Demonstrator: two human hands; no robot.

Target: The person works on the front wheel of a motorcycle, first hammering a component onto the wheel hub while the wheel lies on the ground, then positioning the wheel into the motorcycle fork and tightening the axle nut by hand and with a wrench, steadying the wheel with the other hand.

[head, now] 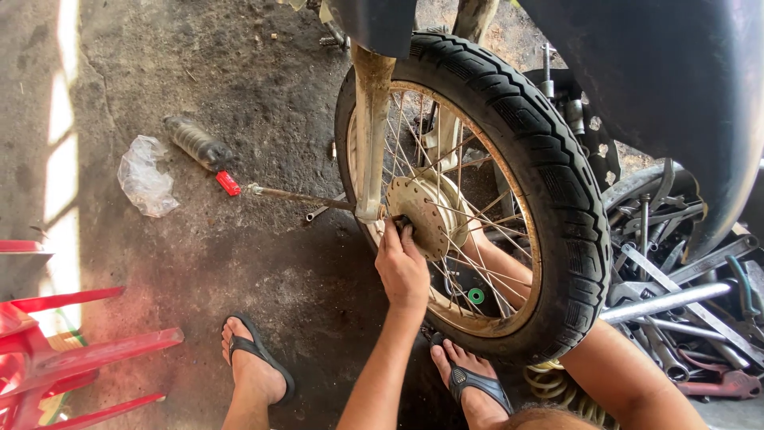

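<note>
left hand point(402, 267) pressed on the hub point(426, 213) of a motorbike wheel point(477, 191), fingers curled narrow round the axle end just right of the fork leg point(370, 135). right hand is behind the spokes, only the forearm point(497, 267) shows through them; can't tell its state. wheel stands upright at centre, tyre point(549, 167) dusty, rim rusty. axle rod point(298, 196) sticks out left from the hub over the concrete floor point(239, 263). far left on the floor: a spring shock point(195, 143), a small red piece point(228, 183) just beside it, a crumpled plastic bag point(145, 185). red chair point(48, 350) at near left. heap of wrenches point(684, 287) right of the wheel. feet in flip-flops point(256, 358) near.
</note>
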